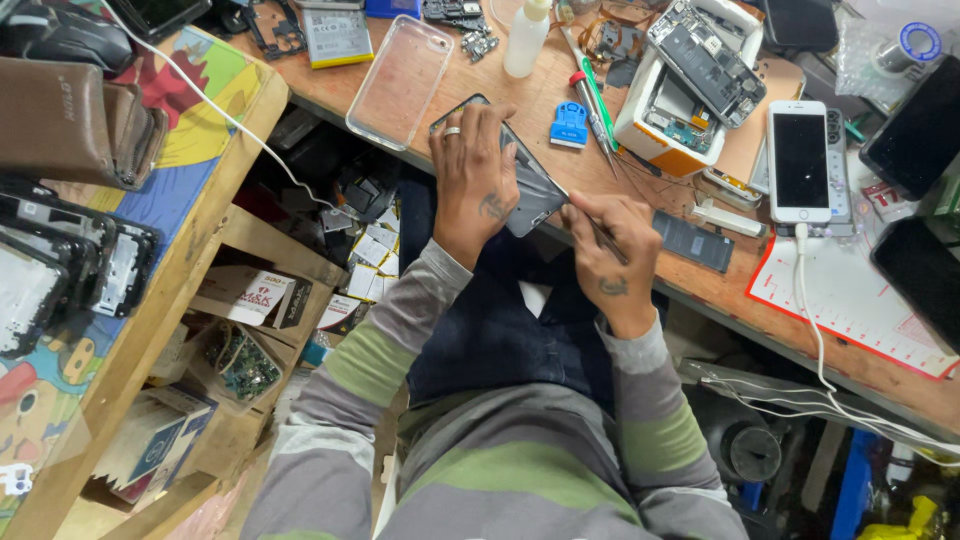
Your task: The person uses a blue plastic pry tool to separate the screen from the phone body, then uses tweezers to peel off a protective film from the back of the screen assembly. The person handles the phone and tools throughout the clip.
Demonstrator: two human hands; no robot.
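Two hands at work over the near edge of a wooden workbench (700, 290). Left hand (472, 180), ring on one finger, lies palm-down with fingers closed over a dark phone panel (535, 195) and presses it against the bench edge. Right hand (612, 262) pinches a thin metal tool (585, 215), its tip meeting the panel's lower right side.

On the bench:
- clear phone case (400, 82), rectangular, lying flat just left of the panel;
- small white squeeze bottle (526, 38), upright, pale cap;
- blue scraper (570, 125) beside a green-handled screwdriver (598, 100) and a red-collared one;
- white-and-orange box (660, 125), an opened phone with bare circuitry resting across its top;
- white phone (800, 160), dark screen up, white cable plugged into its lower end;
- dark flat battery (694, 241), just right of the right hand;
- white mat with red edging (850, 300), far right, under the cable;
- roll of solder wire in a clear bag (905, 45), top right corner.

Left side:
- painted side table (200, 110), bright cartoon colours, carrying a brown leather pouch (70, 120) and a row of stripped phone frames (70, 265).
- Beneath it, open wooden shelves (250, 300) with a white carton bearing a red label (255, 292), a green circuit board (245, 368), and a blue-and-white box (150, 440) lower down.
- Small white paper packets (375, 255) heaped on the floor below the bench edge.
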